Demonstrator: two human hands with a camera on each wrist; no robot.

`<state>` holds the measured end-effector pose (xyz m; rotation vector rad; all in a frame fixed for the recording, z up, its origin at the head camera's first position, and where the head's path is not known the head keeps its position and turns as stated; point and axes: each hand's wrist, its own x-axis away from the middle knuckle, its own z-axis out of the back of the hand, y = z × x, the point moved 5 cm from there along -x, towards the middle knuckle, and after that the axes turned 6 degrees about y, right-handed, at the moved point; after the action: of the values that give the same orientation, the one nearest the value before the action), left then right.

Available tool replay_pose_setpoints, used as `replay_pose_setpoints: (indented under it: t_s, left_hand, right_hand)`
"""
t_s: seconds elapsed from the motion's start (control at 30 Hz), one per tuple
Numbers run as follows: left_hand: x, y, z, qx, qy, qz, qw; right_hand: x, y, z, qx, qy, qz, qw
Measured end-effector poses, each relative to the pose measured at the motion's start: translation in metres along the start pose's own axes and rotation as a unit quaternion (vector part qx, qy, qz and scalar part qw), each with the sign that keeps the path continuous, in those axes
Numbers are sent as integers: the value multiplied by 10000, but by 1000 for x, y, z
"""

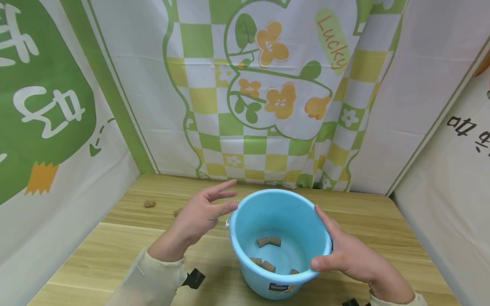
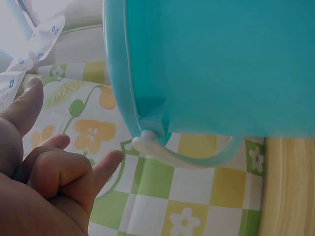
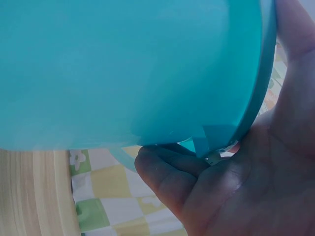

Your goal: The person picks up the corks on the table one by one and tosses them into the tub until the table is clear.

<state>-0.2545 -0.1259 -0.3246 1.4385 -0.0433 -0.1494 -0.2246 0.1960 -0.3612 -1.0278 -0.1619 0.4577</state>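
Observation:
A light blue bucket (image 1: 281,204) stands on the wooden table, its mouth facing up toward the head camera. Several short brown cork-like cylinders (image 1: 269,266) lie on its bottom. My right hand (image 1: 354,255) grips the bucket's right rim, thumb over the edge and fingers round the outside. In the right wrist view, curled fingers (image 3: 167,172) reach under the rim by the handle mount. My left hand (image 1: 200,216) hovers at the left rim with its fingers loosely spread, holding nothing. From the left wrist, a gap shows between that hand and the bucket's pale handle (image 2: 192,160).
Two more brown cylinders lie on the table: one (image 1: 149,204) at the back left, another (image 1: 178,211) partly behind my left hand. A green and yellow checked curtain (image 1: 268,148) hangs along the table's back edge. Printed white cloth walls (image 1: 451,178) flank both sides.

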Motion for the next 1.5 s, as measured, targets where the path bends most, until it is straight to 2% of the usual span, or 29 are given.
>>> replay_pose_setpoints:
  t_s: [0.23, 0.5, 0.87, 1.1, 1.33, 1.5]
  left_hand:
    - [0, -9, 15, 529, 163, 11, 9985]
    - [2, -16, 41, 772, 542, -190, 9954]
    - [6, -39, 87, 1435, 1294, -21, 9811]
    - [10, -62, 110, 1686, 1611, 377, 9717]
    - [12, -90, 124, 1651, 1725, 766, 9680]
    - [9, -115, 132, 1576, 1671, 1178, 9661]
  right_hand:
    - [1, 1, 0, 13, 42, 15, 10000]
    - [0, 1, -1, -107, 9, 1, 9999]
    - [0, 1, 0, -9, 22, -20, 10000]
    - [0, 1, 0, 9, 4, -112, 9999]
    - [0, 2, -1, -74, -10, -112, 9999]
    - [-1, 2, -1, -113, -47, -156, 9998]
